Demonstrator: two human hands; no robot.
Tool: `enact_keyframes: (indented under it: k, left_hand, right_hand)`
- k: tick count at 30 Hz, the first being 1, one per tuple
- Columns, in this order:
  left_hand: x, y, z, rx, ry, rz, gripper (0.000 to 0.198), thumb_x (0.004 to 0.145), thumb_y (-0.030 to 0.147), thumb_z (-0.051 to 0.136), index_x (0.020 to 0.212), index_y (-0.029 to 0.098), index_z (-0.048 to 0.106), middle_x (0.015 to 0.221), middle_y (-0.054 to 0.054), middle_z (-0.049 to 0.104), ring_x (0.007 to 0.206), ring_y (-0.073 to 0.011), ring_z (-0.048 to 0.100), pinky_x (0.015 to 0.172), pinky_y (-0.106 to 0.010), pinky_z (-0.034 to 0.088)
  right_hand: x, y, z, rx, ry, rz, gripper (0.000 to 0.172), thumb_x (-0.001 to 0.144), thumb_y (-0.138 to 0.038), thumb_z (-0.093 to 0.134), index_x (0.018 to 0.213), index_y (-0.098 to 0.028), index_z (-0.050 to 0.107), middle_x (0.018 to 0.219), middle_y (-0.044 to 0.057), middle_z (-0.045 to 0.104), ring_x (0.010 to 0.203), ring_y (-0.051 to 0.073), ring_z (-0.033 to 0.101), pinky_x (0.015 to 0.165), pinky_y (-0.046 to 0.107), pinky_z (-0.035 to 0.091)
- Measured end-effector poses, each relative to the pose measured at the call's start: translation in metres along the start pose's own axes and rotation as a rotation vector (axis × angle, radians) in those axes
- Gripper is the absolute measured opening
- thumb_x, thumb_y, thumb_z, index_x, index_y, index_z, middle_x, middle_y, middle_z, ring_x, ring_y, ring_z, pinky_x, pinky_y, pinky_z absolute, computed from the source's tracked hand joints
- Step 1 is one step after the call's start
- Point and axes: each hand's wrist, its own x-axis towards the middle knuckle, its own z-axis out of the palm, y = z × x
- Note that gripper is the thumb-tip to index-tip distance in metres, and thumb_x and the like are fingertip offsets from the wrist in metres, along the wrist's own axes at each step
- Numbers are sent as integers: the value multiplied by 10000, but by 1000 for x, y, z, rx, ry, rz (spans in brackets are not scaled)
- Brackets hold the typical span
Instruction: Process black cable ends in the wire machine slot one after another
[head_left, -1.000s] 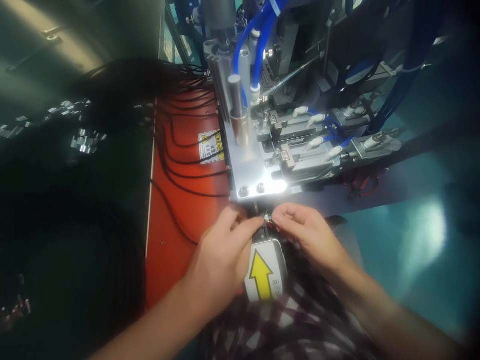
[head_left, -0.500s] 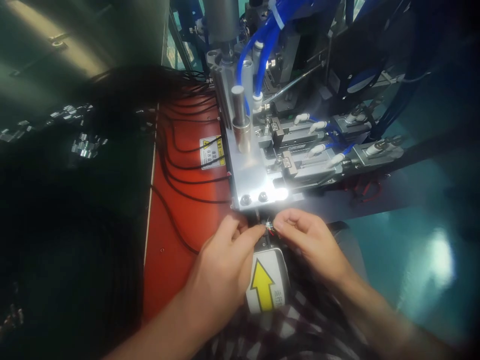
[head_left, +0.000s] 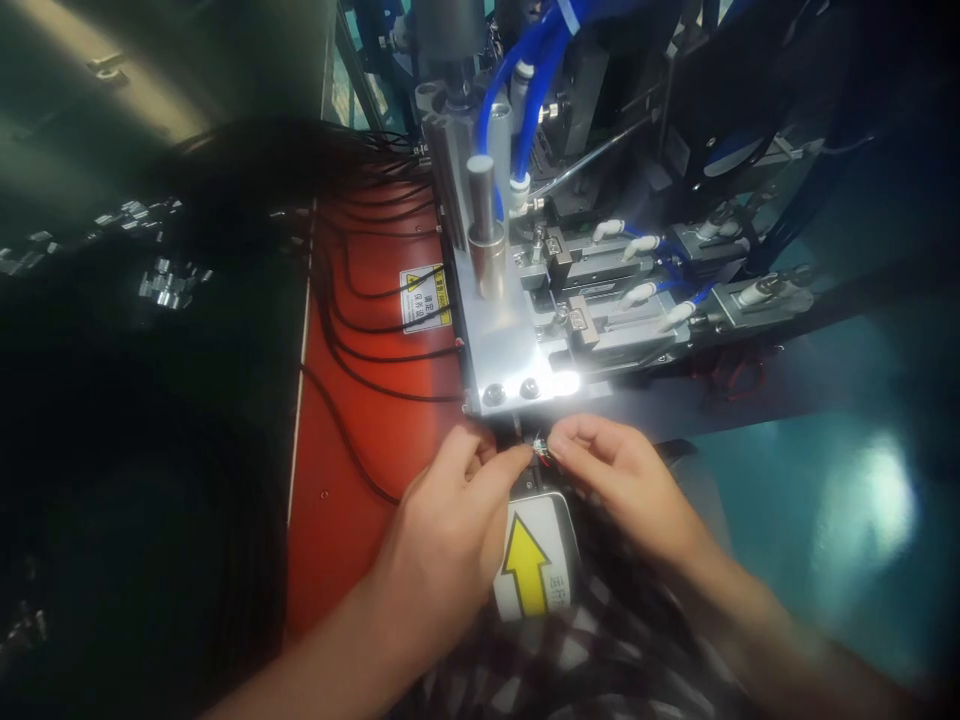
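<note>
My left hand (head_left: 454, 510) is closed, thumb and forefinger pinched at a small bundle of thin coloured wires (head_left: 541, 450). A black cable (head_left: 341, 440) runs across the red surface and disappears behind this hand; whether it joins the wires is hidden. From the other side, my right hand (head_left: 626, 485) pinches at the same wires, its fingertips almost meeting the left thumb. White and red strands show in the gap. Both hands are just below the front edge of a metal machine block (head_left: 499, 350), above a white label with a yellow arrow (head_left: 527, 565).
Several black cables cross the red machine surface (head_left: 375, 370) into the block's side. A warning label (head_left: 425, 298) sits there. Blue air hoses (head_left: 536, 110) and pneumatic cylinders (head_left: 630, 335) stand behind and right. A dark mass of cables with shiny connectors (head_left: 169, 282) lies left.
The view has shifted slightly. Both hands keep nearly the same pinched pose at the wires, with only a tiny movement of the strands between them.
</note>
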Motion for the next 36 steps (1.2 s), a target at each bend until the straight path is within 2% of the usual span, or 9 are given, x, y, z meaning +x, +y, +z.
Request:
enact_keyframes:
  k: [4,15,22,27,36]
  left_hand:
    - [0,0,0,12,-16,7,264,890,43,491,1053,94,693,910,-80,558,752,-114,585,652,-200,501]
    - [-2,0,0,18,-21,4,262,887,46,499,1061,83,690,908,-77,543,750,-117,587,639,-197,491]
    - [1,0,2,26,4,24,255,891,44,489,1037,74,695,897,-75,547,716,-103,569,619,-187,486]
    - [1,0,2,20,-6,10,262,886,39,495,1049,83,695,892,-68,547,728,-101,564,630,-183,485]
    - [1,-1,1,16,20,35,268,870,13,500,1035,51,707,855,-66,534,723,-93,562,643,-166,474]
  right_hand:
    - [1,-1,-1,27,-31,8,289,762,-423,665,663,-172,561,545,-51,432,496,90,369,476,232,310]
    - [-5,-2,6,-9,108,12,226,752,-393,632,698,-185,565,573,-24,493,517,116,414,466,246,325]
    - [-4,-1,3,53,13,73,291,792,-399,634,645,-173,525,475,-69,415,465,79,355,471,223,270]
    - [-6,6,-5,87,-24,-3,308,853,-414,607,691,-155,570,586,-43,484,522,74,388,511,222,290]
    - [-8,6,0,99,44,42,272,747,-397,697,716,-147,598,581,-44,470,530,81,380,503,215,286]
